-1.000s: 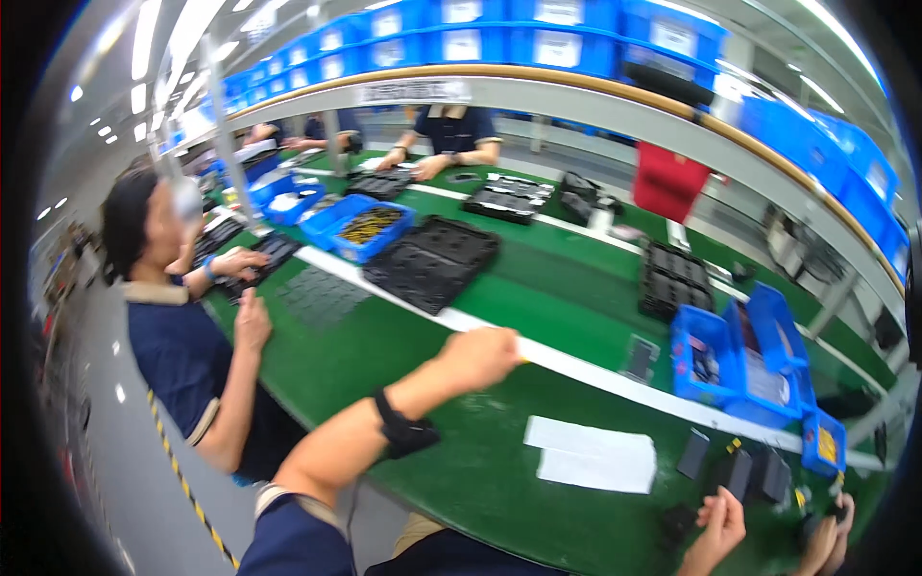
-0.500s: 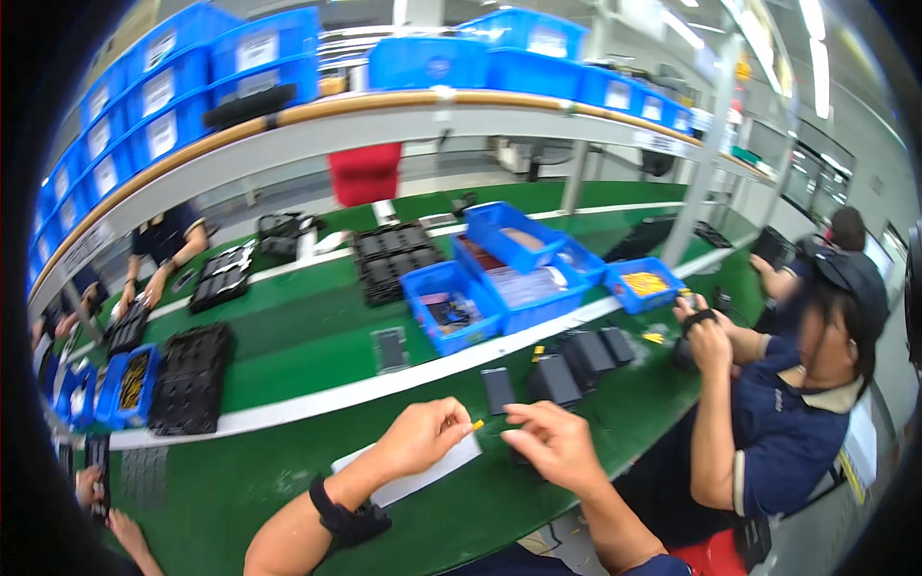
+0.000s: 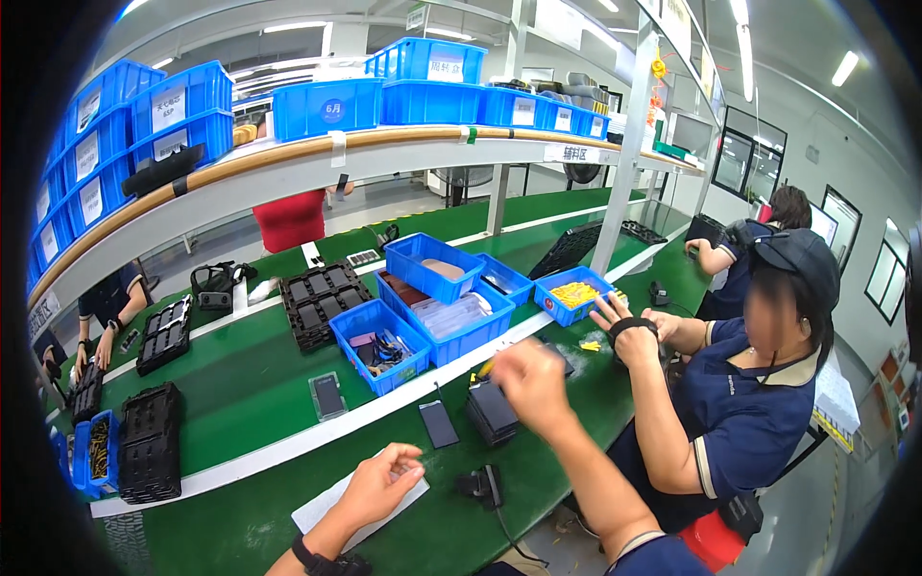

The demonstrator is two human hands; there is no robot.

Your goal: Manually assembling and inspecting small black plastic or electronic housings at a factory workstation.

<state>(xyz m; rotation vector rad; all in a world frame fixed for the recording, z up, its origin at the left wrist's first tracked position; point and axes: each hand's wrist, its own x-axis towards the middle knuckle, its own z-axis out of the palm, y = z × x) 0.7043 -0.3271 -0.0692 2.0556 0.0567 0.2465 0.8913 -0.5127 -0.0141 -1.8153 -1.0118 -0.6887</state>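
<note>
My left hand [image 3: 384, 480] hovers over a white sheet [image 3: 360, 509] on the green table, its fingers loosely curled and apart, with nothing visible in them. My right hand [image 3: 535, 389] is raised, smeared by motion, over a stack of dark rectangular blocks [image 3: 492, 413]. Something small and yellow [image 3: 486, 370] shows beside its fingertips; I cannot tell whether it is held or lies on the stack. A single dark flat block [image 3: 439, 424] lies left of the stack. Nearer to me rests a black corded device [image 3: 480, 486].
Blue bins [image 3: 382, 384] with small parts stand beyond the white strip; one holds yellow pieces [image 3: 576, 294]. Black trays [image 3: 151, 442] are at left. A co-worker [image 3: 740, 394] sits close on my right, hands raised. A shelf of blue crates [image 3: 327, 110] spans the back.
My hands have parted: the right one rose and went forward to the block stack, while the left drew back and no longer shows a yellow piece at its fingers. The view has turned right.
</note>
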